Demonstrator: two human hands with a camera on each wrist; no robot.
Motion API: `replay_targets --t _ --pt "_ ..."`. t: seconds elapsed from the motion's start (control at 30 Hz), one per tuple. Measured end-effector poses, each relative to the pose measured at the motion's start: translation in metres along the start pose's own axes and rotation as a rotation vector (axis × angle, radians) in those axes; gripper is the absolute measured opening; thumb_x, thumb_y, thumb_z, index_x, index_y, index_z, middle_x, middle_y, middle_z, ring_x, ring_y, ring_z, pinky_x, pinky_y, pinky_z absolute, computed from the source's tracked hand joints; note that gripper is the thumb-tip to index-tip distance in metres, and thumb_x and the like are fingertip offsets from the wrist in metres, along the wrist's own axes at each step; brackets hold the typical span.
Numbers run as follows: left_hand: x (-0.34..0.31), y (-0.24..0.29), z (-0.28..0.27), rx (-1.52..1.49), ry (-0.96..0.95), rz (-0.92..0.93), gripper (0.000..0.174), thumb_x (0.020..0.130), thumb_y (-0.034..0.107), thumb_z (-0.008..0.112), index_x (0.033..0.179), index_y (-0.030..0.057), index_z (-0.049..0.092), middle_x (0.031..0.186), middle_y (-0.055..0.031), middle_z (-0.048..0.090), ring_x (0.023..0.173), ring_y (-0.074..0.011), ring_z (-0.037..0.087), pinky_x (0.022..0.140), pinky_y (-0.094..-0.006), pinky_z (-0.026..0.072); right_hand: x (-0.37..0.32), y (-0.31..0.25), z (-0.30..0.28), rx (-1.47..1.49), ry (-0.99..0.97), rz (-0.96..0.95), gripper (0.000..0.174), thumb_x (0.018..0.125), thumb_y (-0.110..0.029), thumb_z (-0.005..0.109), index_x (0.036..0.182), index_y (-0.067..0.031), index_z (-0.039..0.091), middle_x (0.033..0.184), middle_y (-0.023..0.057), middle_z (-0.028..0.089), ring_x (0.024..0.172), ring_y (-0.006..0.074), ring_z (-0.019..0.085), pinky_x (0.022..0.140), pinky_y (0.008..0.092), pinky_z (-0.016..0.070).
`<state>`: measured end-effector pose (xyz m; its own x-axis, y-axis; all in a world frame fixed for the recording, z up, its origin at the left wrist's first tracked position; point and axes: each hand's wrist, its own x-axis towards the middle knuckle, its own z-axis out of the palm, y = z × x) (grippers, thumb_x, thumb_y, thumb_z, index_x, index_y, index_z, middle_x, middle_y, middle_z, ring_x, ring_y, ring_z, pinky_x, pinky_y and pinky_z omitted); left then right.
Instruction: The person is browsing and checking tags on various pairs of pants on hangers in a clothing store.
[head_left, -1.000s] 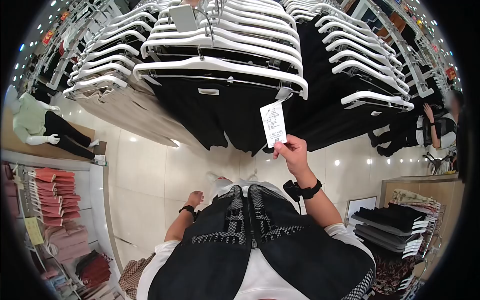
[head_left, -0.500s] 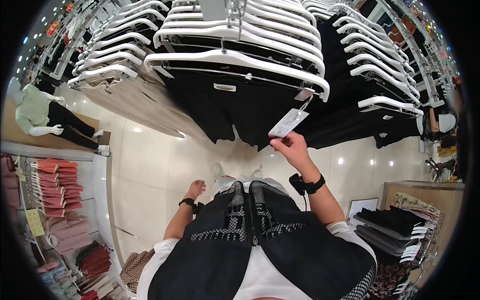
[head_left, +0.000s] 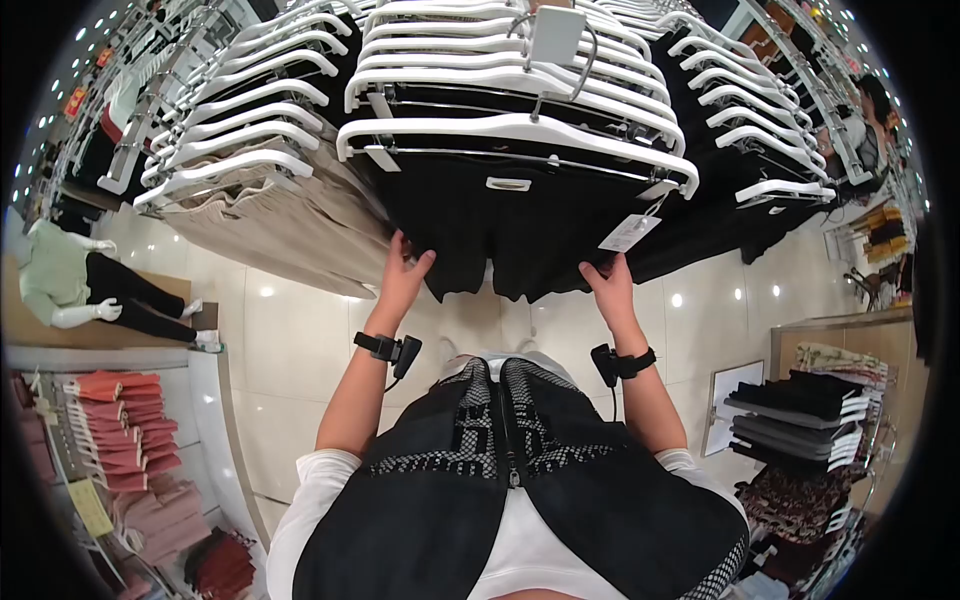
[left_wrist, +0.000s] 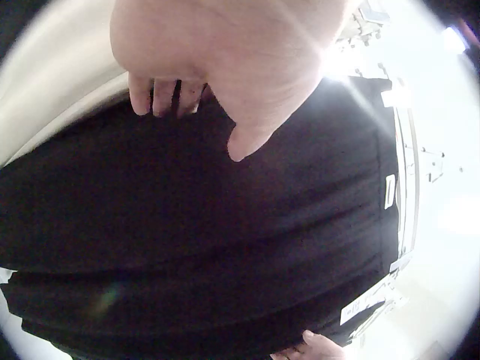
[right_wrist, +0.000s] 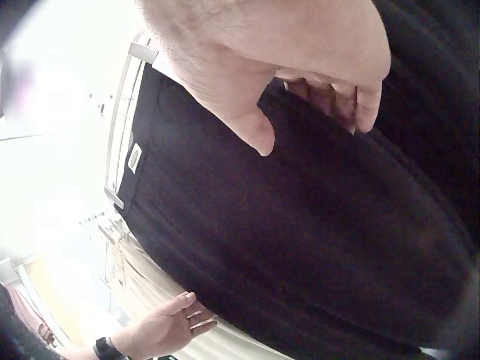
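Evidently both hands are at the cloth: the left hand (head_left: 403, 280) is loosely spread at one side edge of the black trousers (head_left: 450, 225), and the right hand (head_left: 612, 290) matches it at the other. Each thumb stands well apart from its fingers, so neither hand appears to grip anything; how firmly the fingertips touch the fabric, I cannot tell. To handle the piece well, I'd keep this light, even touch, letting the fingers slide along both edges together and spreading the legs without pulling down on the hanger. The right hand should mind the white tag (head_left: 630, 233) dangling just above its fingers.

The trousers hang at the front of the middle row, waistband up, directly ahead of the person. They look plain and matt, with soft folds, a notch between the legs at the hem, and a small pale label (head_left: 508, 184) at the middle of the waistband. Above them runs the white hanger (head_left: 520, 128), with more white hangers (head_left: 500, 45) stacked behind it. Beige trousers (head_left: 275, 230) hang beside the left hand; farther off, a mannequin (head_left: 60, 270) wears a pale green top.
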<state>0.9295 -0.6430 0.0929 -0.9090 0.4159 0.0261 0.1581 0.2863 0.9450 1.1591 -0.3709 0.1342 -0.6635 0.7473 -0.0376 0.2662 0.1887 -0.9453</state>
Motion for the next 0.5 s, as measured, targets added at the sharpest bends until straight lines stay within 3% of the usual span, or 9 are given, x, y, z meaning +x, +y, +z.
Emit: replay_targets --t 0.1,0.13,0.2,0.33,0.43,0.5 --pt "0.000 0.011 -0.011 -0.233 -0.336 -0.134 0.052 0.087 0.018 0.069 0.129 -0.0048 0.049 0.119 -0.0128 0.060 0.107 -0.0181 0.056 0.094 -0.0309 0.0442 -0.017 0.006 0.016 0.166 0.042 0.003 0.039 0.085 -0.013 0.067 0.118 0.0042 0.052 0.108 0.0125 0.064 0.095 0.0197 0.062 0.089 0.0323 0.0469" --pt "-0.001 -0.001 -0.014 -0.206 -0.382 -0.229 0.044 0.085 0.020 0.071 0.119 -0.0046 0.058 0.110 -0.0087 0.065 0.100 -0.0165 0.060 0.093 -0.0297 0.0449 -0.024 0.006 0.018 0.167 0.041 0.018 0.038 0.086 -0.012 0.066 0.118 0.0035 0.053 0.108 0.0106 0.064 0.095 0.0180 0.061 0.088 0.0313 0.0465" --pt "-0.007 -0.009 -0.020 -0.208 -0.388 -0.134 0.045 0.084 0.019 0.073 0.119 -0.0034 0.057 0.108 -0.0091 0.065 0.098 -0.0164 0.060 0.089 -0.0298 0.0472 -0.036 0.006 0.020 0.171 0.036 0.054 0.035 0.087 -0.010 0.066 0.118 0.0021 0.054 0.108 0.0068 0.063 0.095 0.0147 0.059 0.088 0.0292 0.0458" --pt "-0.005 -0.022 -0.040 -0.147 -0.473 -0.055 0.043 0.082 0.019 0.073 0.116 -0.0030 0.059 0.103 -0.0080 0.067 0.094 -0.0162 0.061 0.084 -0.0302 0.0493 -0.052 -0.001 0.022 0.146 -0.012 0.087 0.038 0.088 -0.010 0.064 0.123 0.0019 0.054 0.113 0.0077 0.063 0.103 0.0165 0.058 0.094 0.0293 0.0433" --pt "-0.002 -0.048 -0.048 -0.113 -0.652 -0.169 0.041 0.082 0.019 0.073 0.114 -0.0038 0.060 0.099 -0.0067 0.067 0.094 -0.0153 0.061 0.085 -0.0298 0.0489 -0.064 -0.008 0.045 0.438 0.027 0.187 0.032 0.088 -0.009 0.064 0.117 0.0018 0.057 0.108 0.0082 0.066 0.103 0.0162 0.059 0.093 0.0308 0.0434" --pt "-0.004 -0.060 -0.049 -0.010 -0.704 -0.256 0.040 0.083 0.018 0.072 0.114 -0.0045 0.059 0.100 -0.0070 0.067 0.094 -0.0148 0.061 0.083 -0.0293 0.0489 -0.069 0.007 0.054 0.373 0.027 0.262 0.040 0.089 -0.009 0.062 0.126 0.0025 0.052 0.117 0.0081 0.062 0.107 0.0166 0.058 0.097 0.0312 0.0418"
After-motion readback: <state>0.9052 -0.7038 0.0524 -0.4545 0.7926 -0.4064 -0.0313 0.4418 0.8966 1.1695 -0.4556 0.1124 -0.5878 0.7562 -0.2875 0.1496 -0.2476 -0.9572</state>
